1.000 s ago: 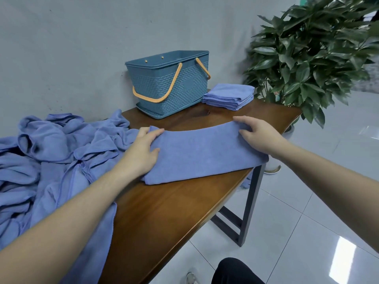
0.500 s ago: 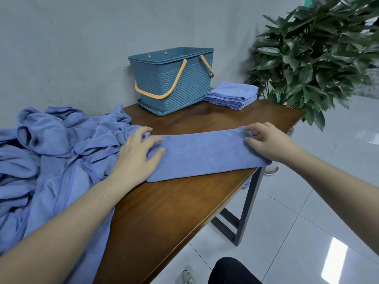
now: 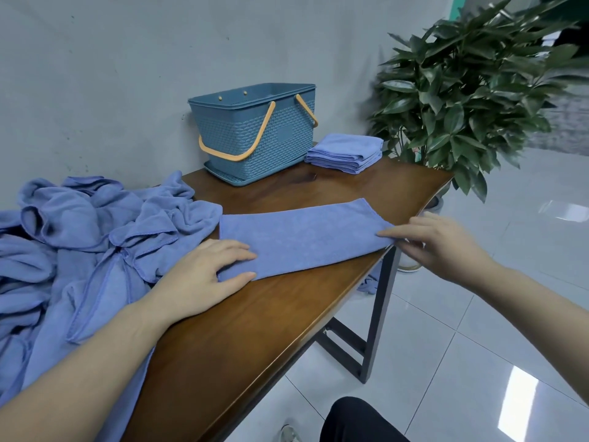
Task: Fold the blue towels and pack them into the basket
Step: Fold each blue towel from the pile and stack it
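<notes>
Now, at the far left, a heap (image 3: 79, 237) of loose blue towels covers that end of the desk (image 3: 255, 320). Next to it, the left hand (image 3: 204, 275) lies flat on the near-left corner of the folded strip (image 3: 302, 237), fingers straight on top and thumb along its near edge; half a second ago it sat higher, across the strip's left end. The strip lies flat across the middle of the desk, its right end at the desk's edge. Behind it stands the basket (image 3: 255, 138), handles down, with a stack (image 3: 345, 153) of folded towels just beside it on the right. The right hand (image 3: 439, 244) has slid off the top of the strip to its right end, where the fingertips pinch the near corner. A plant (image 3: 478, 100) stands beyond the desk's right end.
</notes>
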Action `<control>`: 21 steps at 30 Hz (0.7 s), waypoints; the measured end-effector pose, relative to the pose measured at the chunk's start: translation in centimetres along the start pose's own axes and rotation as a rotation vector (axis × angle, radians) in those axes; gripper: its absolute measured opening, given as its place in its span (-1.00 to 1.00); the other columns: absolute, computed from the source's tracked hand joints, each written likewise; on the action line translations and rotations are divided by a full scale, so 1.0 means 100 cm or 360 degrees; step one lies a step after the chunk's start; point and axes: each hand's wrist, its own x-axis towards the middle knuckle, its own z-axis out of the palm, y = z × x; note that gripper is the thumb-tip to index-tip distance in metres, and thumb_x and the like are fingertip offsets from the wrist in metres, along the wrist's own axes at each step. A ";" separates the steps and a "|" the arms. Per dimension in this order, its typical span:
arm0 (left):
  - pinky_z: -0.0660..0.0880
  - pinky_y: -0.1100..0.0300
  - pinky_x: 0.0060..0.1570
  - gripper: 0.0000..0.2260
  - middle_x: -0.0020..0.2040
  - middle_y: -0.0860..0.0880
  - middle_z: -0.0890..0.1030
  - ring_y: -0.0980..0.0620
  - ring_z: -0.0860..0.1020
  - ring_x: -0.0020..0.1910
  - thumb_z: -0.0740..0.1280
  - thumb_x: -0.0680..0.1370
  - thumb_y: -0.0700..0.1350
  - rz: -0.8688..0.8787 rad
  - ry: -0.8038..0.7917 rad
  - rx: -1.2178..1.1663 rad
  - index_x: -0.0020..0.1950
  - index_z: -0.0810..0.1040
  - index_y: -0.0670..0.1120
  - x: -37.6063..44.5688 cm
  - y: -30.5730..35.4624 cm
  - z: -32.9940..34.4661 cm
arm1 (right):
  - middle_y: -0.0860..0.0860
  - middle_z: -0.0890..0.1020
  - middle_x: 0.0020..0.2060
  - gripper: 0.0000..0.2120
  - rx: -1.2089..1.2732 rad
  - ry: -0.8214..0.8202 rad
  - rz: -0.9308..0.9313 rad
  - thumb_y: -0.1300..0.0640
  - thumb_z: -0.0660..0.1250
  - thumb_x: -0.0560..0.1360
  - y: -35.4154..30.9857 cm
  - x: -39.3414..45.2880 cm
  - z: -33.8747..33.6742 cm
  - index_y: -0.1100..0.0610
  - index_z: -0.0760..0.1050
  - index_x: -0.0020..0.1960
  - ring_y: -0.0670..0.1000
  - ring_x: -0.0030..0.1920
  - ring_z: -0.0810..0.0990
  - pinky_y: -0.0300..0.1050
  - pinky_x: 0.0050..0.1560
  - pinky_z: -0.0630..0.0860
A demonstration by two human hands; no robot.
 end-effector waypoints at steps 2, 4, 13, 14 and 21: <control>0.27 0.44 0.28 -0.58 0.23 0.41 0.48 0.30 0.42 0.31 0.21 0.51 0.37 -0.0023 0.0028 -0.0048 0.27 0.59 0.23 -0.001 0.003 -0.001 | -0.16 0.51 -0.46 -0.70 0.0312 -0.0098 0.0304 0.24 0.31 0.61 -0.009 0.002 -0.005 -0.15 0.60 0.14 -0.11 -0.43 0.42 -0.29 -0.38 0.36; 0.30 0.39 0.30 -0.60 0.23 0.37 0.51 0.31 0.42 0.31 0.21 0.52 0.34 -0.0019 0.0061 -0.0077 0.25 0.60 0.22 -0.003 0.008 -0.001 | -0.13 0.61 -0.38 -0.68 0.0733 -0.0146 0.0518 0.27 0.18 0.64 -0.022 0.003 -0.005 -0.12 0.54 0.13 -0.09 -0.44 0.45 -0.31 -0.35 0.39; 0.43 0.11 0.23 -0.73 0.11 0.20 0.61 0.24 0.51 0.16 0.22 0.57 0.22 -0.0054 0.0464 -0.0171 -0.01 0.67 0.16 0.002 0.016 0.002 | -0.23 0.62 0.03 -0.77 0.1006 -0.0422 0.0980 -0.01 0.30 0.62 -0.058 0.028 -0.010 -0.13 0.61 0.24 -0.22 -0.07 0.56 -0.35 -0.03 0.42; 0.41 0.27 0.20 -0.76 0.09 0.20 0.61 0.25 0.51 0.15 0.21 0.56 0.20 -0.0106 0.0509 -0.0289 -0.03 0.64 0.17 0.002 0.020 0.001 | -0.22 0.61 0.13 -0.73 0.0934 -0.0451 0.0980 -0.03 0.30 0.62 -0.059 0.029 -0.008 -0.11 0.59 0.30 -0.22 0.05 0.54 -0.33 0.08 0.38; 0.55 0.29 0.03 -0.86 0.05 0.10 0.63 0.03 0.63 0.03 0.25 0.65 -0.06 -0.0418 0.0516 -0.1058 0.09 0.59 0.10 0.007 0.044 0.001 | -0.01 0.45 0.35 -0.63 0.0501 -0.0363 0.0687 0.03 0.27 0.61 -0.087 0.042 -0.005 -0.02 0.49 0.41 0.03 0.33 0.47 -0.10 0.31 0.36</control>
